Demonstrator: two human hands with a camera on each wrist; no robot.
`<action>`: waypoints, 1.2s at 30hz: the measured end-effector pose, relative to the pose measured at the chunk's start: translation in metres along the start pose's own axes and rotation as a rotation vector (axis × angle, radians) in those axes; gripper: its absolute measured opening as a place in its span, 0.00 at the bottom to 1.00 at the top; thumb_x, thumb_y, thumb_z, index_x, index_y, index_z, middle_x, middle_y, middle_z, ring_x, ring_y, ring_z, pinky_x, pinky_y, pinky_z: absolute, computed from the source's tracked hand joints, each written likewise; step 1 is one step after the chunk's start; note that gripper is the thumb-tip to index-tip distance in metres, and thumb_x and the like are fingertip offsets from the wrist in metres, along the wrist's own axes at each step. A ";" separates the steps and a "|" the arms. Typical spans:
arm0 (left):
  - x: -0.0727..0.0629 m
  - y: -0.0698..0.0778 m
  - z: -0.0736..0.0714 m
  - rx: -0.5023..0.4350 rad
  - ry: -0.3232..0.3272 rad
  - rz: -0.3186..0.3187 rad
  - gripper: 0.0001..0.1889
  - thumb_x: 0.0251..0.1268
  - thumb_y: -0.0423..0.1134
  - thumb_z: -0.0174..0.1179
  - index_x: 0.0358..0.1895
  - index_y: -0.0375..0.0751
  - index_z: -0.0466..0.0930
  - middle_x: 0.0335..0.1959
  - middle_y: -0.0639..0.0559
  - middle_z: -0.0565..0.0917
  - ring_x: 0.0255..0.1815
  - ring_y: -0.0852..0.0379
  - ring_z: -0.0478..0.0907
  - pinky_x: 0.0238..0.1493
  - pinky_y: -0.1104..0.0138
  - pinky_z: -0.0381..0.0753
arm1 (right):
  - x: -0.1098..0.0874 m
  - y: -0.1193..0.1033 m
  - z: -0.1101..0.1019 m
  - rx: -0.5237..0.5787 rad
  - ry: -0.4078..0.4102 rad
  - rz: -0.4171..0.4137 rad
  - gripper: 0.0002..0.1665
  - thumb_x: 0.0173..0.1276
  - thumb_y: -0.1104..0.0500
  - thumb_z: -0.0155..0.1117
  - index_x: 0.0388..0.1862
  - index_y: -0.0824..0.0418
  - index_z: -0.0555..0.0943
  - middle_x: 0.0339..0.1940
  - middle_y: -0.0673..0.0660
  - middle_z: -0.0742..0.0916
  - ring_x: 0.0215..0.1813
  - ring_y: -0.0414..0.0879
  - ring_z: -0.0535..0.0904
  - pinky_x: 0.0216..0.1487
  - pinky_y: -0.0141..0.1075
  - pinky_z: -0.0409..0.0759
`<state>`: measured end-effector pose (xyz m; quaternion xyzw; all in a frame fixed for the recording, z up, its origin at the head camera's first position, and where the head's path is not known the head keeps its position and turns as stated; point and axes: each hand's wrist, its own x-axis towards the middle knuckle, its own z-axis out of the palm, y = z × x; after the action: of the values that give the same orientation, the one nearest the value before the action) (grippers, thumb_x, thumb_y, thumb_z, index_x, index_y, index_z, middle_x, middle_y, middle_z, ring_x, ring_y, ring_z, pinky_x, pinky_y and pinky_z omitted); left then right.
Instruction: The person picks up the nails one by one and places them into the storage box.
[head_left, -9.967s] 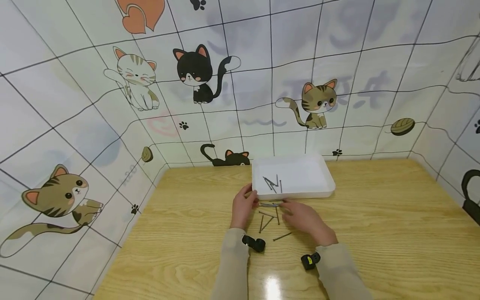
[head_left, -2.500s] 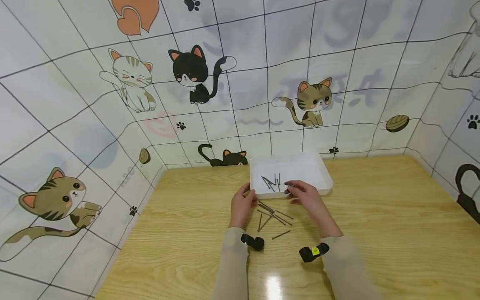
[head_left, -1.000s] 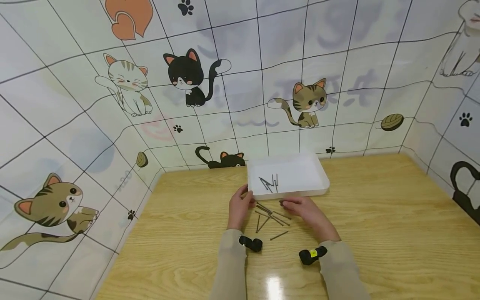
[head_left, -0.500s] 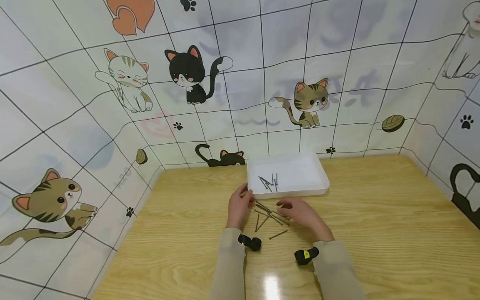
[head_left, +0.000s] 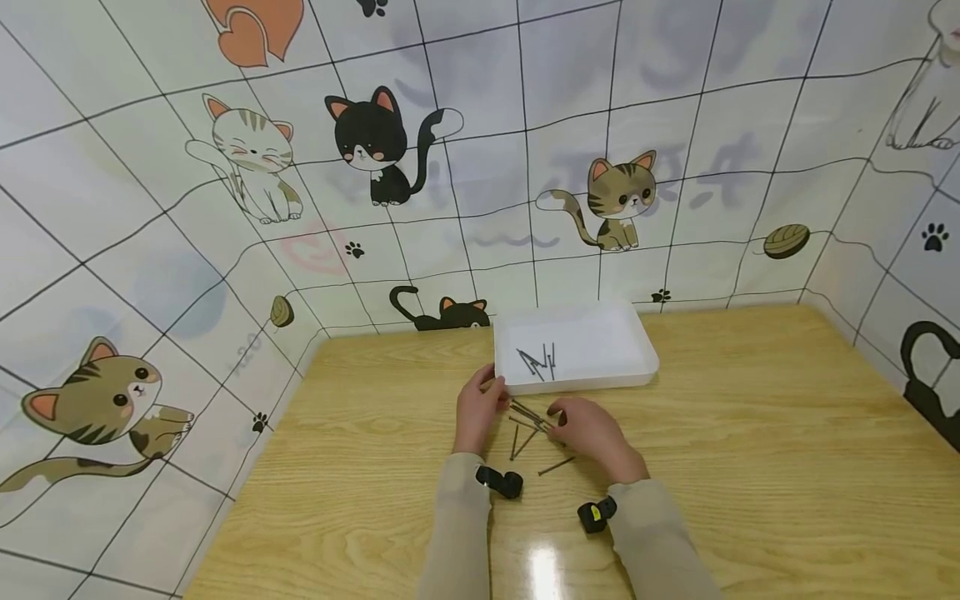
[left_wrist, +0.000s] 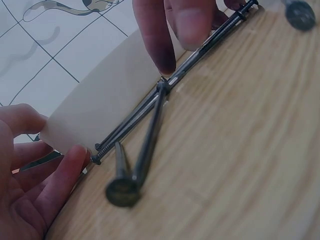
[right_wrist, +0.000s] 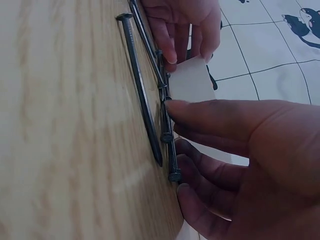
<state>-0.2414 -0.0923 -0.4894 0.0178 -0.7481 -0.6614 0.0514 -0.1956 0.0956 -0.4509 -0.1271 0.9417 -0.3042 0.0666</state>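
Right hand (head_left: 592,429) nearer nails (left_wrist: 152,130) — (one tray (head_left: 600,346))

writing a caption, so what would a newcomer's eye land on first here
Likely the cartoon cats across the wall behind the table. Next, the white tray near the table's far edge, nails in its left part. Then the right hand at the loose nails in front.

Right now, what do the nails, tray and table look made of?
Nails: dark grey metal, probably steel, with glints along their shafts. Tray: probably plastic, smooth white with rounded corners. Table: wood or wood-look laminate, glossy, since it shows grain and a bright reflection.
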 end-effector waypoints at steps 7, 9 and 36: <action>0.000 0.001 0.000 0.008 0.002 -0.005 0.23 0.63 0.43 0.53 0.61 0.44 0.68 0.54 0.46 0.74 0.34 0.53 0.79 0.32 0.66 0.80 | -0.002 -0.001 -0.001 -0.004 0.015 -0.008 0.14 0.55 0.61 0.63 0.42 0.59 0.80 0.31 0.50 0.81 0.33 0.43 0.75 0.32 0.40 0.74; 0.001 0.000 0.000 0.003 0.006 -0.011 0.23 0.63 0.43 0.53 0.61 0.44 0.68 0.53 0.47 0.75 0.33 0.54 0.79 0.32 0.66 0.80 | -0.003 -0.001 -0.001 -0.008 0.018 -0.011 0.11 0.56 0.62 0.62 0.39 0.58 0.81 0.31 0.50 0.81 0.33 0.44 0.75 0.32 0.40 0.74; 0.001 -0.001 0.001 0.019 0.018 -0.013 0.22 0.63 0.43 0.53 0.61 0.45 0.68 0.53 0.49 0.75 0.32 0.54 0.79 0.31 0.66 0.80 | -0.008 -0.006 -0.004 -0.076 0.034 0.026 0.03 0.55 0.63 0.61 0.27 0.56 0.81 0.28 0.49 0.81 0.28 0.43 0.75 0.27 0.39 0.75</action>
<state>-0.2428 -0.0912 -0.4908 0.0292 -0.7536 -0.6545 0.0538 -0.1878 0.0952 -0.4439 -0.1121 0.9551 -0.2697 0.0498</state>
